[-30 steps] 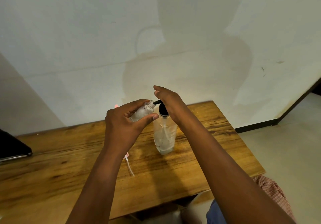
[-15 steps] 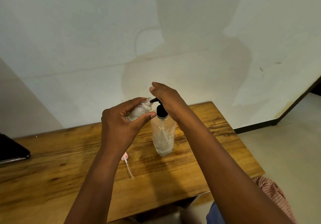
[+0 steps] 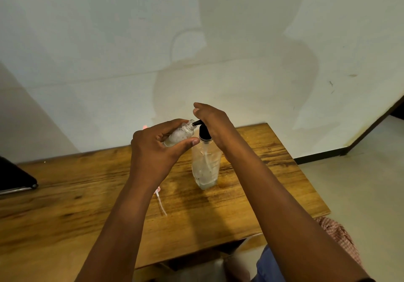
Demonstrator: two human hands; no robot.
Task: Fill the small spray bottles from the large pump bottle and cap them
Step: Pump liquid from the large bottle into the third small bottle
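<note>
Filling step underway: left hand (image 3: pixel 153 152) grips the small spray bottle (image 3: pixel 180 134), fingers (image 3: pixel 168 126) and thumb curled round its body, bottle tilted with its open neck up against the black pump nozzle (image 3: pixel 196 122). Right hand (image 3: pixel 213 121) rests on top of the pump head, fingers laid flat over it rather than curled round anything. Large pump bottle (image 3: pixel 205 168) stands upright on the counter (image 3: pixel 273 172), looks nearly drained, only a low pool at the base.

Notes for doing this well:
- Keep nozzle tip inside the neck before each press. Can't tell from this view whether it's actually inside or just touching the rim.
- Press straight down; nothing steadies the big bottle's base, so a sideways push could tip it.
- Slow, full strokes. With the level that low, expect air spurts and splatter.
- Small bottle looks partly filled with cloudy liquid; watch the level, since the tilt makes it easy to overfill.

Spray cap with dip tube (image 3: pixel 159 200) lies on the counter just below the left wrist, within easy reach for capping. A 2nd pinkish item (image 3: pixel 144 127) sits behind the left hand, too hidden to identify.
</note>
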